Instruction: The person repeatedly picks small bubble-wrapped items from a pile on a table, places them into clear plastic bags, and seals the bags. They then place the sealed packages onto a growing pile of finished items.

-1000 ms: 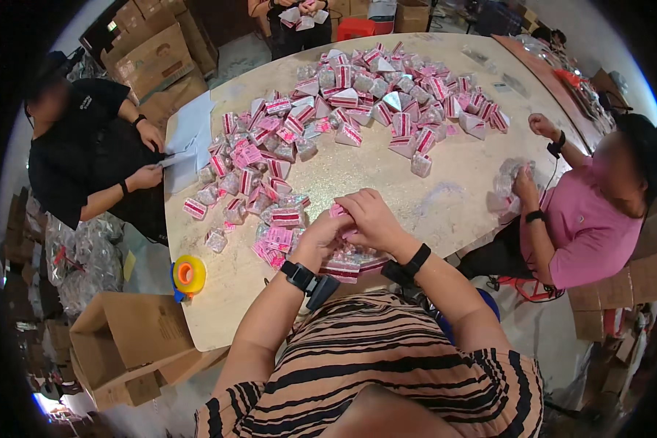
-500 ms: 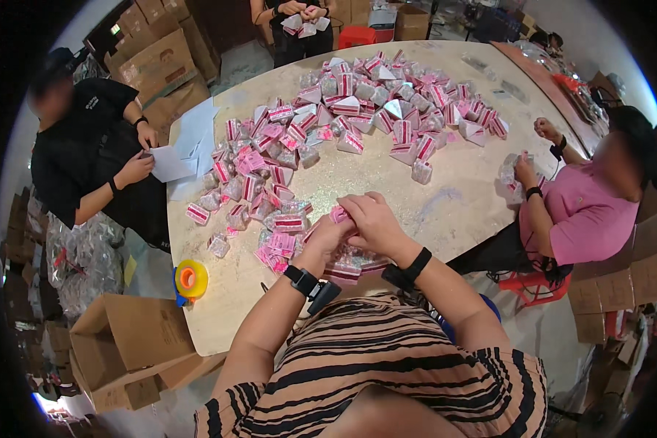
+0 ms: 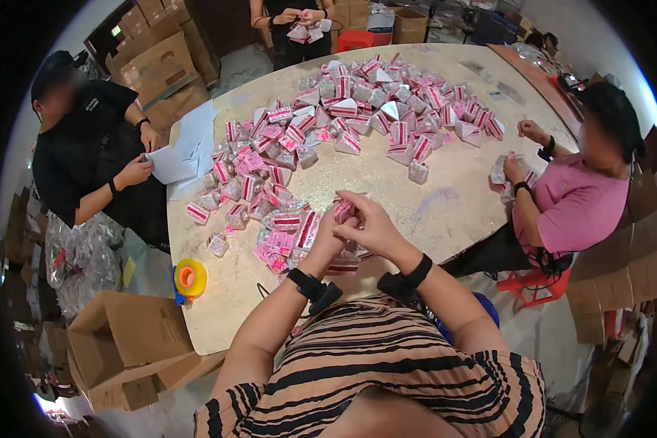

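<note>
Close to the table's near edge, my two hands come together around a small pink-and-red wrapped packet (image 3: 344,211). My left hand (image 3: 331,241) grips it from the left, fingers partly hidden. Curled over its top and right side is my right hand (image 3: 374,228), the fingertips meeting the packet. Beneath and beside my hands lie more wrapped packets, shaped like cake slices with red and pink stripes; one striped packet (image 3: 309,231) rests against my left hand. A pink printed card (image 3: 282,241) lies among them, just left of my hands.
A large heap of wrapped packets (image 3: 343,106) spreads over the pale table (image 3: 387,190). Yellow tape (image 3: 190,277) sits at the left edge above an open carton (image 3: 135,332). Co-workers stand at left and far side; another sits at right on a red stool (image 3: 536,288).
My hands have tilted the packet up, so more of it shows between my fingers. My right hand has opened its thumb away slightly. The person at right has leaned a little.
</note>
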A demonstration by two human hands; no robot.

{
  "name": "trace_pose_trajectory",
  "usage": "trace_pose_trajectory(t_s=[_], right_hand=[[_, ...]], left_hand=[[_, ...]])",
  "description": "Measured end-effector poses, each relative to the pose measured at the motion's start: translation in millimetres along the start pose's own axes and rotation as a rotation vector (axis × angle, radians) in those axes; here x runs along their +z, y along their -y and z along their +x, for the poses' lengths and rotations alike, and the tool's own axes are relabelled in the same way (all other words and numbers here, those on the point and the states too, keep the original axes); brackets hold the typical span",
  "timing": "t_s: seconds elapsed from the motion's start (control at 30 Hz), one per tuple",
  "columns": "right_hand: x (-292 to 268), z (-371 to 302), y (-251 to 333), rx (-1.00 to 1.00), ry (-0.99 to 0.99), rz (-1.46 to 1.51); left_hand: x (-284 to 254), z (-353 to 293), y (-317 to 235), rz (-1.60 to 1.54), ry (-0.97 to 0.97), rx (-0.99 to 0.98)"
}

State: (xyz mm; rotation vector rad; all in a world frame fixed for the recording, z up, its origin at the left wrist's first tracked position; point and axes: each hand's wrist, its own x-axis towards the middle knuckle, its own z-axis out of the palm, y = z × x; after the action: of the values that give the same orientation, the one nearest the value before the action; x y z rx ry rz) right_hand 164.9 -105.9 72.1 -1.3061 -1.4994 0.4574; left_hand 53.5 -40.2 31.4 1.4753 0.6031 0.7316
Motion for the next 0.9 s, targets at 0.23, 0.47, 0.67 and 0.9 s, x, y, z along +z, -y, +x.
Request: trace_pose_trajectory(t_s=[0.23, 0.47, 0.67, 0.9], right_hand=[[17, -16, 1, -0.039, -0.298, -0.182], [4, -26, 18, -0.129, -0.361, -0.302], [-8, -33, 29, -0.159, -0.364, -0.211], [-10, -33, 28, -0.176, -0.318, -0.105]], left_hand=[[10, -10, -2, 0.108, -0.099, 0.073], [24, -18, -22, 0.051, -0.076, 0.028], [29, -14, -21, -0.396, -0.041, -0.042], [18, -25, -28, -0.219, -0.003, 0.026]])
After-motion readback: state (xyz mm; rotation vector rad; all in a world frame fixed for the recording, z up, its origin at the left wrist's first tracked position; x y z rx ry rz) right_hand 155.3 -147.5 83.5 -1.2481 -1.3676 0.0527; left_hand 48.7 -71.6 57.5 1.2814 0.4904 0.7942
